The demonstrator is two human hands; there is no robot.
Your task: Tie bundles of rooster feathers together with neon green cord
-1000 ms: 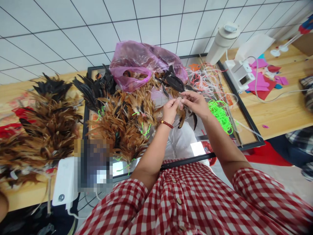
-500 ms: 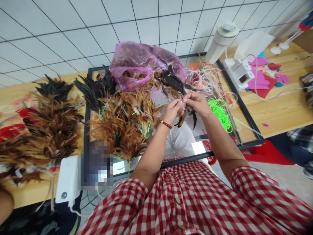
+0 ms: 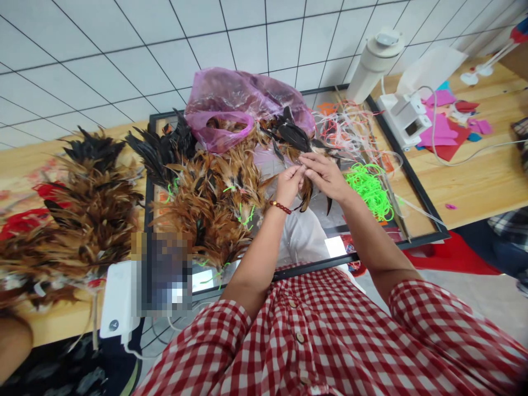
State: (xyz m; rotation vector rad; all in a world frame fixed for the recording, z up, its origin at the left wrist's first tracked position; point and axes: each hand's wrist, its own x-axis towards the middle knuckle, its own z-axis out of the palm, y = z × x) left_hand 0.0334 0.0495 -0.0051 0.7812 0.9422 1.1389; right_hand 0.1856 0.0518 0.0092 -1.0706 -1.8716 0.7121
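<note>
My left hand (image 3: 290, 184), with a beaded bracelet at the wrist, is closed in a pinch over the glass-topped frame. Touching its fingertips, my right hand (image 3: 324, 173) has its fingers bent together from the right side. What lies between the fingertips is too small to make out. Dark feathers (image 3: 306, 192) hang just beneath my hands. Black feathers (image 3: 293, 132) lie behind them. Left of my hands spreads a pile of brown feathers (image 3: 210, 203) with bits of green string. A tangle of green string (image 3: 369, 190) sits right of my right wrist.
A pink plastic bag (image 3: 251, 99) stands at the back, white and red strings (image 3: 342, 129) beside it. More feathers (image 3: 91, 203) and a white power bank (image 3: 117, 297) are at left. A white bottle (image 3: 373, 69), a charger block (image 3: 406, 121) and colored scraps (image 3: 447, 129) are at right.
My right hand has shifted slightly left, its fingers now stretched over my left fingertips. My left hand has moved slightly left. The view has shifted a little.
</note>
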